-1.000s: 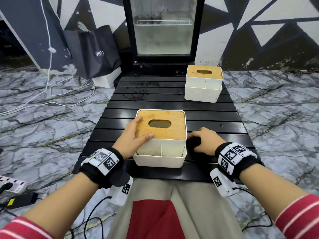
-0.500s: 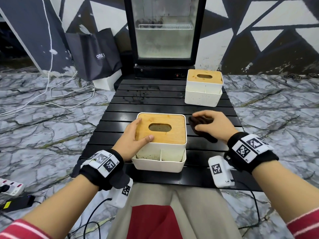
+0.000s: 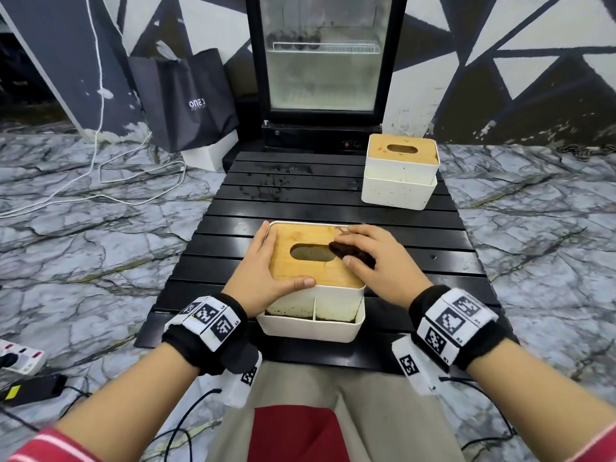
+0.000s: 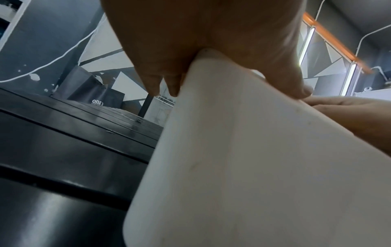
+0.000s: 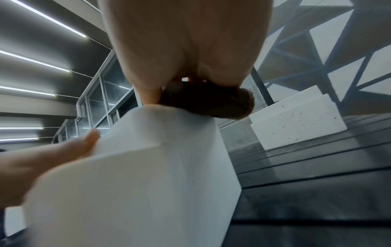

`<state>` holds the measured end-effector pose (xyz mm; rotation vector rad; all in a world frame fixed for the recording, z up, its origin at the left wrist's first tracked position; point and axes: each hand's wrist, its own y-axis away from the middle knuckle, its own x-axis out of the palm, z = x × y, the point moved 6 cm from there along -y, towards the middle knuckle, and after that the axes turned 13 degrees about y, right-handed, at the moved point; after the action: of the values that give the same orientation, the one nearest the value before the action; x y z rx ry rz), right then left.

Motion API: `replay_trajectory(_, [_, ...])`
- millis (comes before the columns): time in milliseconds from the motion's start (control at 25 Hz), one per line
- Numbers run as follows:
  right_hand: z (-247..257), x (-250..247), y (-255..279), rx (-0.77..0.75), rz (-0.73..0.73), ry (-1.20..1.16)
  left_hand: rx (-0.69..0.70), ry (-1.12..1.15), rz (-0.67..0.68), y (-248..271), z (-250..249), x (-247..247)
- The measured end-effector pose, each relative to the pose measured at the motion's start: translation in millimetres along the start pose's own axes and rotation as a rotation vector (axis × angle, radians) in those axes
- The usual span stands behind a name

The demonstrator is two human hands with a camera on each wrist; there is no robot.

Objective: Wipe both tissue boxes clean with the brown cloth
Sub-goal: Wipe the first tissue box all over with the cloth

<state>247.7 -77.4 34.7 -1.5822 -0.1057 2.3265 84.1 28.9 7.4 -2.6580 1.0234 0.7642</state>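
Observation:
The near tissue box (image 3: 313, 308) is white with a wooden lid (image 3: 300, 275) that has an oval slot; it stands at the front of the black slatted table (image 3: 416, 258). My left hand (image 3: 263, 275) grips its left front corner, thumb across the lid, fingers along the left side (image 4: 160, 80). My right hand (image 3: 370, 258) holds the dark brown cloth (image 3: 350, 253) bunched under its fingers and presses it on the lid's right part beside the slot; the right wrist view shows the cloth (image 5: 209, 102) on the box's top edge. The second tissue box (image 3: 400, 175) stands at the table's far right.
A glass-door fridge (image 3: 323, 61) stands behind the table, with a dark shopping bag (image 3: 186, 98) to its left. Wet dark specks (image 3: 276, 181) lie on the far slats. White cables (image 3: 100, 161) and a power strip (image 3: 20, 358) lie on the marble floor at left.
My right hand lifted the cloth from the table at the box's right side, swung it up and left, and set it on the lid. My left hand kept its grip on the box.

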Motion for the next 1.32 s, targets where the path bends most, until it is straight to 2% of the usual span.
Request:
replay_trajectory(120, [12.9,4.3,23.2,-0.130,-0.068,-0.027,0.001,0.025,-0.007,-0.4,1.5,1.1])
replay_trajectory(200, [14.8,4.5,28.0,-0.175,-0.059,-0.058,0.009,0.039,0.003,0.0,0.6,1.1])
replay_trajectory(440, [-3.6,3.1,-6.9,-0.097,-0.042,-0.046,0.004,0.038,0.003,0.1,-1.3,1.1])
replay_trajectory(560, [-2.0,5.9,-1.2,-0.062,-0.071,-0.061,0.008,0.055,-0.015,-0.7,0.4,1.4])
replay_trajectory(720, [9.7,8.4,25.7,-0.147,-0.060,-0.064,0.007,0.073,-0.011,-0.7,0.0,2.0])
replay_trajectory(880, [6.2,4.3,15.7,-0.204,-0.020,-0.041,0.005,0.081,0.001,-1.4,-1.0,2.5])
replay_trajectory(1080, [-7.9,3.1,-17.2,-0.033,-0.010,-0.081,-0.001,0.087,0.008,-3.6,0.6,2.3])
replay_trajectory(1240, [-8.5,0.9,-14.9,0.009,0.012,-0.127,-0.012,0.072,0.067,-12.6,1.4,-8.2])
replay_trajectory(1320, [-12.3,-5.2,-10.1,0.036,0.026,-0.150,-0.027,0.073,0.010,-19.8,4.1,-20.6])
